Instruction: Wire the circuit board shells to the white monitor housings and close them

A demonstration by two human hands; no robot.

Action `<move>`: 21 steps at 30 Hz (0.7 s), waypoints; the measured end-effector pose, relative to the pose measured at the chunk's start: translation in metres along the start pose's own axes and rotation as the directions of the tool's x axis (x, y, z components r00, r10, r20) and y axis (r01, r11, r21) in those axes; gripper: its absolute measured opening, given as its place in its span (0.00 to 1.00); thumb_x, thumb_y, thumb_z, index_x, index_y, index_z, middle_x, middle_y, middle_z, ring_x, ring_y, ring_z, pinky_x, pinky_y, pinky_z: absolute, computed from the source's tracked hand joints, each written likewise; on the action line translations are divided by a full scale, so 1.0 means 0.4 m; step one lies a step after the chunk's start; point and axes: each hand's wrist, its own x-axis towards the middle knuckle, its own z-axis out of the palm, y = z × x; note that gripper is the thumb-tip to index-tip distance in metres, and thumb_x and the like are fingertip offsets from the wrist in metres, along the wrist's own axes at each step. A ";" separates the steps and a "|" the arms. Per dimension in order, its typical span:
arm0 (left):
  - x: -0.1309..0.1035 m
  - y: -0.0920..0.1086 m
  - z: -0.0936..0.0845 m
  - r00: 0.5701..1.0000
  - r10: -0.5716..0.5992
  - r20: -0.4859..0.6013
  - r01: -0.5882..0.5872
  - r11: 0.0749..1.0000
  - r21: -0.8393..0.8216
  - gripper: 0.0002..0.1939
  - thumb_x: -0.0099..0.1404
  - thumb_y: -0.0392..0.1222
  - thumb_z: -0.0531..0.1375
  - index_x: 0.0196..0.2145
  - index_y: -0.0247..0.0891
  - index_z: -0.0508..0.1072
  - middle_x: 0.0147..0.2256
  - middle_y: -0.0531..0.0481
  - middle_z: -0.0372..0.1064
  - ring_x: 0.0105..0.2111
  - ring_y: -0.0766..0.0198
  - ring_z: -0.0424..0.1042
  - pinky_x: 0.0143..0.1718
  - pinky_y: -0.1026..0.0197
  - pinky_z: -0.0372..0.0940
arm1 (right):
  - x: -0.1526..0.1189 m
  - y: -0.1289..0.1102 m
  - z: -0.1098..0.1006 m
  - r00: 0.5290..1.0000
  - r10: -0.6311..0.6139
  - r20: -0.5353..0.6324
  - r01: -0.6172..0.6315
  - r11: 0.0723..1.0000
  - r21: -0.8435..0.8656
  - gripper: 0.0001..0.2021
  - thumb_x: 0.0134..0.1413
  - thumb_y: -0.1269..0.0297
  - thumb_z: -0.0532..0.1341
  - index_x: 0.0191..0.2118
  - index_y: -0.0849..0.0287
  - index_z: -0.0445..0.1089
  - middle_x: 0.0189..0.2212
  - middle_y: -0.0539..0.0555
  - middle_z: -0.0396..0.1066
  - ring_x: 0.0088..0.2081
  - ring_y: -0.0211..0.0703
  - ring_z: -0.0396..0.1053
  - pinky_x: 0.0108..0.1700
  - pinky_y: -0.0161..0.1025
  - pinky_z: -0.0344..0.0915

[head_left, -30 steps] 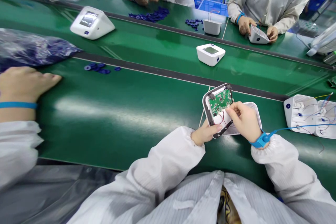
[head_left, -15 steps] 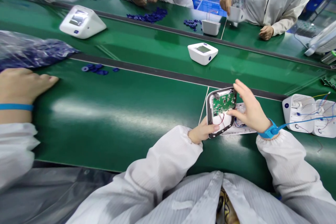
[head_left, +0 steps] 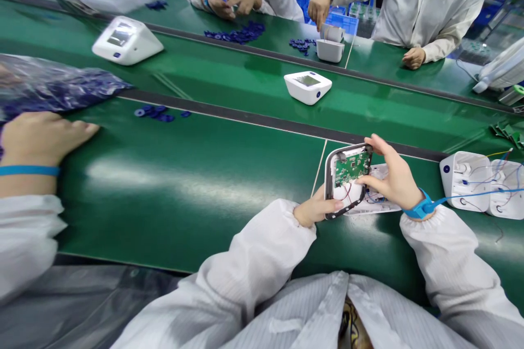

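A white device cover with a green circuit board (head_left: 352,167) inside is held upright, its inner side facing me. My left hand (head_left: 317,208) grips its lower left edge, the thumb lying on the inner face. My right hand (head_left: 388,172) pinches the cover's right side, with thumb and fingers on the edge. Behind and below the cover lies an open white housing (head_left: 382,204) with wires, partly hidden by the cover and my right hand. A blue strap circles my right wrist.
Two open white housings (head_left: 464,181) with wires stand at the right. Finished-looking devices (head_left: 308,87) sit on the green belt. Blue discs (head_left: 158,113) and a co-worker's hand (head_left: 43,139) are at the left. Two people work across the belt, near more blue discs (head_left: 241,32).
The view has shifted slightly. The device on the middle belt has moved left. Across the belt, a person's hand has brought a white part left, over the white housing. My hands keep their hold.
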 end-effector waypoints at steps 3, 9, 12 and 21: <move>0.012 0.020 -0.010 0.999 0.020 0.040 -0.022 0.997 0.073 0.40 0.42 0.56 0.76 0.52 0.38 0.76 0.49 0.42 0.76 0.53 0.41 0.72 0.58 0.42 0.64 | -0.008 0.006 0.009 0.981 0.196 -0.007 -0.193 0.971 0.141 0.47 0.45 0.42 0.71 0.66 0.55 0.54 0.49 0.60 0.75 0.46 0.53 0.76 0.50 0.51 0.73; 0.055 0.079 -0.031 0.908 0.373 -0.191 -0.312 0.906 0.287 0.40 0.52 0.78 0.58 0.41 0.39 0.82 0.47 0.41 0.77 0.54 0.43 0.71 0.58 0.44 0.64 | -0.021 -0.002 0.016 0.976 0.033 -0.216 0.013 0.978 0.208 0.13 0.53 0.57 0.69 0.40 0.52 0.65 0.34 0.51 0.73 0.36 0.45 0.74 0.40 0.43 0.70; 0.062 0.095 -0.043 0.852 0.455 -0.259 -0.317 0.842 0.438 0.39 0.61 0.75 0.49 0.42 0.39 0.82 0.53 0.40 0.74 0.59 0.44 0.66 0.63 0.45 0.58 | -0.011 -0.005 0.012 0.963 -0.255 -0.092 0.250 0.966 -0.060 0.07 0.62 0.70 0.57 0.34 0.52 0.67 0.32 0.52 0.74 0.38 0.44 0.71 0.41 0.44 0.65; 0.039 0.073 -0.015 0.988 0.100 0.120 -0.148 0.352 0.924 0.66 0.48 0.59 0.72 0.72 0.41 0.38 0.64 0.33 0.54 0.63 0.38 0.56 0.64 0.35 0.53 | -0.008 -0.047 0.040 0.844 -0.411 0.344 0.529 0.742 -0.412 0.09 0.65 0.72 0.55 0.36 0.57 0.72 0.35 0.54 0.76 0.42 0.45 0.69 0.42 0.44 0.59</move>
